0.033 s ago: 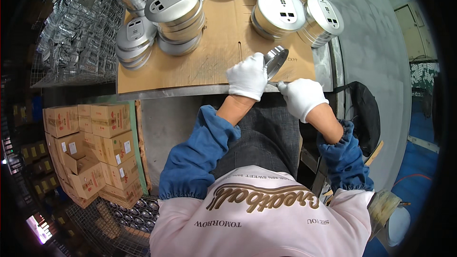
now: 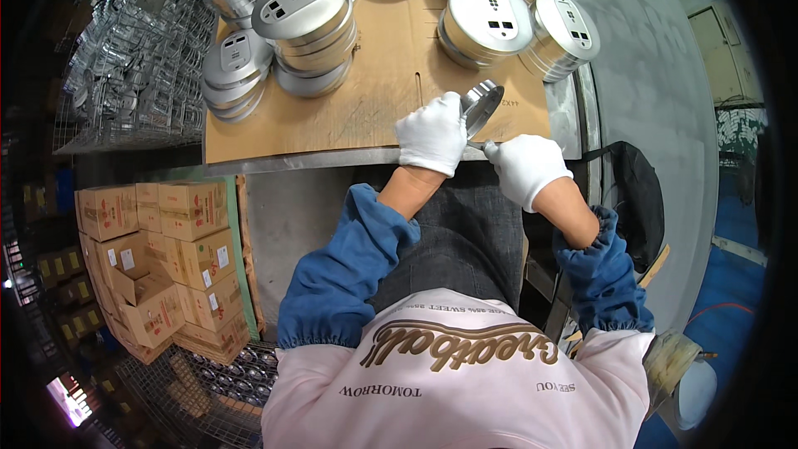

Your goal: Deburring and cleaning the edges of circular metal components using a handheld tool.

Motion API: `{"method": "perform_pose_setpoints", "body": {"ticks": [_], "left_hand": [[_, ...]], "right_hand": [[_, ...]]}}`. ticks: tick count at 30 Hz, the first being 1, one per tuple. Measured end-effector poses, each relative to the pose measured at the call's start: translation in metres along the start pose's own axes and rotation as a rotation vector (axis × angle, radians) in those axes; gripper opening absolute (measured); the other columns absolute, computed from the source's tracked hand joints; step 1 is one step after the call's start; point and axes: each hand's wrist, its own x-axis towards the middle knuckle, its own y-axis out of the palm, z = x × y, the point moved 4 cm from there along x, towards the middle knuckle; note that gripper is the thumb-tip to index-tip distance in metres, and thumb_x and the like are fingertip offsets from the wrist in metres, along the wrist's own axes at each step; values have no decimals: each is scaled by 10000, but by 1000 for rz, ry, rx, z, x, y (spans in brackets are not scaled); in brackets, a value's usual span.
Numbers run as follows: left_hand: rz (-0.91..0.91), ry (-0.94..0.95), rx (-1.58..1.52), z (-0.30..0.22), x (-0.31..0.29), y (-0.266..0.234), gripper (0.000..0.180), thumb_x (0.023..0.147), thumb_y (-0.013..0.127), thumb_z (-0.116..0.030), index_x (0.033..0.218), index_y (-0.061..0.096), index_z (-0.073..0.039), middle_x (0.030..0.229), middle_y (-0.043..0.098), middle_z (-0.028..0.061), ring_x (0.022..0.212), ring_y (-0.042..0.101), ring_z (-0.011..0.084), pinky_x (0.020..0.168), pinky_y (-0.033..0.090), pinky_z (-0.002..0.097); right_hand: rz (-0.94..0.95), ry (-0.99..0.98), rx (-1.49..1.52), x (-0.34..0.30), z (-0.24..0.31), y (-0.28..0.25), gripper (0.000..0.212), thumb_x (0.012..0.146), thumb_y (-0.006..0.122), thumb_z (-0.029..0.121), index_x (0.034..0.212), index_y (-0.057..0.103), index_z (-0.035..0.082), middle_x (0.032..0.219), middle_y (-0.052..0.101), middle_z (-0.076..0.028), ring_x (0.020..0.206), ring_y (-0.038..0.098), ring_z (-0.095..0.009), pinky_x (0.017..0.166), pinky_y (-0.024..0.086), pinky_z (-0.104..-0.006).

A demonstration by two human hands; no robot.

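My left hand (image 2: pixel 432 135), in a white glove, is closed on the side of an oval metal cover (image 2: pixel 484 108). The cover is tilted up on edge over the front of the table, its rim facing right. My right hand (image 2: pixel 529 170), gloved too, is closed just right of the cover. From its fingers a thin, dark tool tip (image 2: pixel 475 145) points toward the cover's lower edge. The tool's handle is hidden in the glove, so its kind cannot be made out. Whether the tip touches the cover is unclear.
Stacks of silver oval covers with cut-outs stand at the left (image 2: pixel 303 12) and right (image 2: pixel 489 21) of the cardboard-topped table (image 2: pixel 391 75). A wire basket of metal parts (image 2: pixel 137 66) is at far left, above stacked cartons (image 2: pixel 195 249). A black bag (image 2: pixel 636 199) hangs at the right.
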Motion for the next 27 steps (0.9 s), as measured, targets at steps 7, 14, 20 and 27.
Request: {"method": "perform_pose_setpoints", "body": {"ticks": [7, 14, 20, 27], "left_hand": [[-6, -47, -43, 12, 1, 7, 78, 763, 581, -194, 786, 559, -122, 679, 627, 94, 605, 633, 293, 531, 497, 416], [40, -209, -97, 25, 5, 7, 160, 815, 569, -274, 807, 585, -115, 715, 641, 123, 645, 628, 343, 576, 491, 457], [48, -272, -90, 30, 3, 6, 316, 886, 506, -392, 779, 588, -107, 683, 628, 152, 651, 607, 388, 585, 470, 477], [63, -216, -45, 22, 2, 3, 309, 884, 508, -388, 791, 579, -103, 712, 637, 140, 652, 618, 363, 582, 478, 462]], "right_hand": [[-4, 10, -32, -2, 11, 6, 135, 732, 543, 78, 785, 663, 48, 752, 655, -174, 725, 653, -319, 651, 518, -398], [-70, 110, -67, -23, 10, 58, 416, 798, 503, 114, 1212, 513, 77, 732, 587, -109, 630, 637, -278, 516, 494, -405], [-264, 37, 98, -26, -13, 55, 391, 816, 497, 119, 1197, 538, 200, 709, 588, -122, 600, 604, -299, 513, 473, -408], [-192, -70, -41, -20, -2, 15, 211, 785, 512, 89, 977, 598, 105, 703, 615, -126, 688, 626, -309, 569, 489, -419]]}}
